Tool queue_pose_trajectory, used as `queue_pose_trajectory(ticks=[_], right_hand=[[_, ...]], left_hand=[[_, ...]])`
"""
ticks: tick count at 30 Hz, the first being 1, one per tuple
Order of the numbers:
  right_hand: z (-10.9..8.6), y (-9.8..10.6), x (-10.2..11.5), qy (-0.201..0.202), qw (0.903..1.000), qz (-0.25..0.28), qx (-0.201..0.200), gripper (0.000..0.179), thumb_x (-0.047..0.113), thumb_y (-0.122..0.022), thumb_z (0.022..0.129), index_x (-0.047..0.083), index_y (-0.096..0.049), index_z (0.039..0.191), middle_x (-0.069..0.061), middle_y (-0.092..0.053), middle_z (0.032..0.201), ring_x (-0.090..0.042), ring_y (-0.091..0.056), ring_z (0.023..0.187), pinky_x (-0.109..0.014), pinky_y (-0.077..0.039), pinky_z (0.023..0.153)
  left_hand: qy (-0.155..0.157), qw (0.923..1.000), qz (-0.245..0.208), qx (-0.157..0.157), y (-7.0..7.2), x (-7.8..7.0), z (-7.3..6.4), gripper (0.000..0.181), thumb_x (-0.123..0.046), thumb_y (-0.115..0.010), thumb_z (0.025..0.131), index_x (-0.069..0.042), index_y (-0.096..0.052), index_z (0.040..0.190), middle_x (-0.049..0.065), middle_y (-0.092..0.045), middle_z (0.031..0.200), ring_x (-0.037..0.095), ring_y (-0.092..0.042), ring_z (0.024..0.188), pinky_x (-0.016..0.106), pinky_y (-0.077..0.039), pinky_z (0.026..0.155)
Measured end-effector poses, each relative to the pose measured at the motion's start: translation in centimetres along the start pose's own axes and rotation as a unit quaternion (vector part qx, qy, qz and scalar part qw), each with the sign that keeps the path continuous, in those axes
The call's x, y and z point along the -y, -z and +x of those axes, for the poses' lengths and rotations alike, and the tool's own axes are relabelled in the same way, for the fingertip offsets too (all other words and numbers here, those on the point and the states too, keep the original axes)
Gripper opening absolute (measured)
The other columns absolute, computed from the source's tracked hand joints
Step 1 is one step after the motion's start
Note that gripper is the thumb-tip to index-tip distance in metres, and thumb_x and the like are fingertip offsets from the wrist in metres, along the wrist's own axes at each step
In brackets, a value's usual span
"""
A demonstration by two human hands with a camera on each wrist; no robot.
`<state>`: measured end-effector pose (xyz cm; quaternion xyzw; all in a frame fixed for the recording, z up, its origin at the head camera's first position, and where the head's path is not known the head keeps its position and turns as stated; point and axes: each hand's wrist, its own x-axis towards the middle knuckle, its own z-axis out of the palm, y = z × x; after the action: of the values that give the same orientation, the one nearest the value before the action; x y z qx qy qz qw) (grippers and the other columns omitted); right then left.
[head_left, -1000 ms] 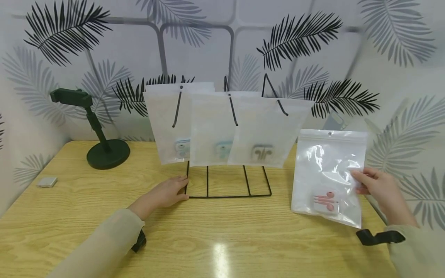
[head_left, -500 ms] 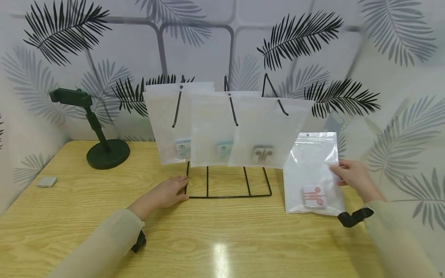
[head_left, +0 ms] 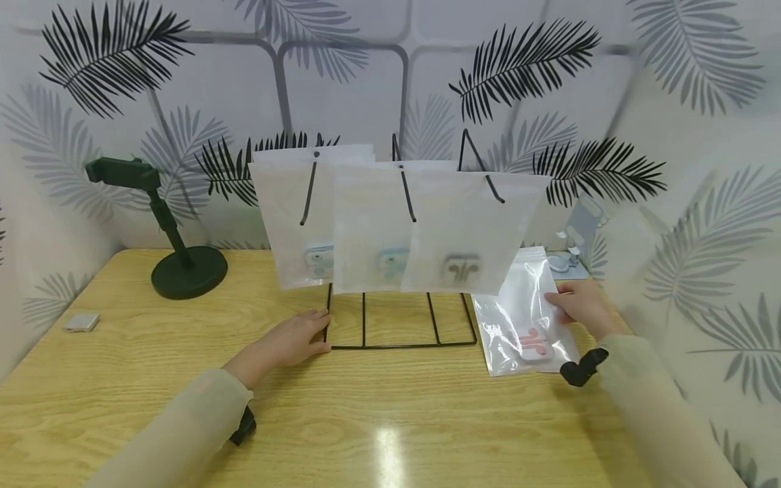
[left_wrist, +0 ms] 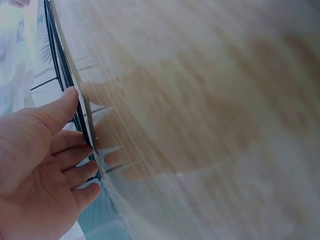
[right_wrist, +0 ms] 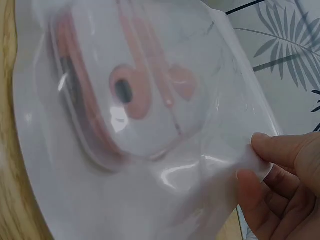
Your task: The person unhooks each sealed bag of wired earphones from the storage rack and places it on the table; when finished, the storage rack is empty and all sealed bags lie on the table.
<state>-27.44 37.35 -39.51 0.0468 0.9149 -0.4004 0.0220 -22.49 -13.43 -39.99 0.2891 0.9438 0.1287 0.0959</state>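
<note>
A glossy, clear plastic zip bag (head_left: 511, 308) is showing pink earphones (head_left: 533, 341) through its lower part and is slanting just beside the right end of a black wire display rack (head_left: 403, 346). The right hand (head_left: 579, 306) is forming a narrow grip, thumb and fingers pinching the bag's right edge. The left hand (head_left: 297, 337) is resting its loose, relaxed grip against the rack's front-left corner. Frosted white bags (head_left: 369, 230) are hanging from the rack's hooks. Farther left, a dark green, round-based stand (head_left: 189, 272) is standing on the wood-grained counter (head_left: 342, 413).
</note>
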Motion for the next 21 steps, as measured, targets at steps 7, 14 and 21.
queue_pose_trajectory(ticks=[7,14,21], right_hand=[[0.9,-1.4,0.3,-0.024,0.9991,-0.034,0.007,0.031,0.016,-0.06,0.089,-0.013,-0.058,0.099,0.001,-0.054,0.062,-0.01,-0.053,0.05,-0.024,-0.046,0.049],[1.6,-2.3,0.4,-0.092,0.9957,-0.013,0.005,0.038,0.018,-0.06,0.089,-0.014,-0.054,0.108,-0.004,-0.054,0.068,-0.011,-0.055,0.049,-0.024,-0.048,0.048],[2.3,-2.6,0.3,-0.071,0.9968,-0.037,-0.006,0.043,0.022,-0.062,0.087,-0.015,-0.055,0.109,-0.007,-0.057,0.072,-0.011,-0.053,0.05,-0.025,-0.047,0.048]], left_hand=[[0.003,1.0,-0.005,0.003,-0.1,0.1,0.0,0.058,-0.024,-0.058,0.092,0.01,-0.038,0.135,0.026,-0.033,0.14,0.04,-0.029,0.129,0.049,-0.027,0.104],[0.005,0.9999,-0.009,0.002,0.0,0.0,-0.1,0.059,-0.024,-0.058,0.092,0.009,-0.038,0.135,0.026,-0.033,0.14,0.04,-0.029,0.129,0.049,-0.027,0.104],[-0.001,1.0,-0.008,0.001,0.1,0.1,-0.1,0.058,-0.024,-0.058,0.092,0.01,-0.038,0.135,0.027,-0.033,0.14,0.041,-0.029,0.129,0.049,-0.027,0.104]])
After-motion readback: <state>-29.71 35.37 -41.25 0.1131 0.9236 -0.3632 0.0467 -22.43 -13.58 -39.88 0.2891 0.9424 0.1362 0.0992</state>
